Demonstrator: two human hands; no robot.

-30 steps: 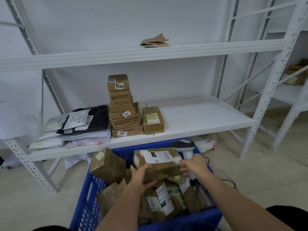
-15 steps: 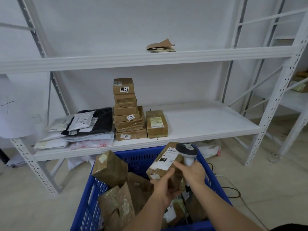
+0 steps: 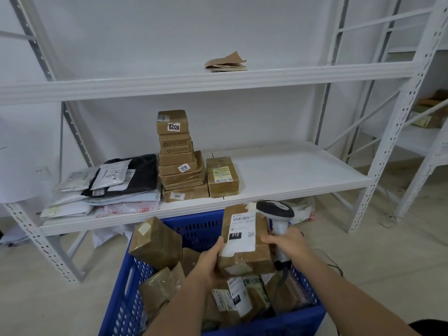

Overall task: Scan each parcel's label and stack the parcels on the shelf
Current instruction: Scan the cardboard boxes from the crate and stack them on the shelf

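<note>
A brown cardboard parcel (image 3: 244, 238) with a white label marked 010 is held upright above the blue crate (image 3: 194, 229). My left hand (image 3: 211, 261) grips its lower left side. My right hand (image 3: 286, 243) holds the handle of a grey and white barcode scanner (image 3: 275, 210), and its fingertips touch the parcel's right edge. The scanner head sits just right of the parcel's top. On the middle shelf (image 3: 291, 175) stands a tall stack of brown boxes (image 3: 179, 161), with a single box (image 3: 221, 177) beside it.
Several more brown parcels (image 3: 157, 241) lie in the crate. Flat mailer bags (image 3: 111, 183) are piled at the shelf's left end. Folded brown paper (image 3: 226, 63) lies on the upper shelf. A second rack (image 3: 426, 132) stands at right. Bags lie on the floor under the shelf.
The parcel has been lifted out of the crate and turned upright, so its label now faces me. The scanner has stayed beside it in my right hand.
</note>
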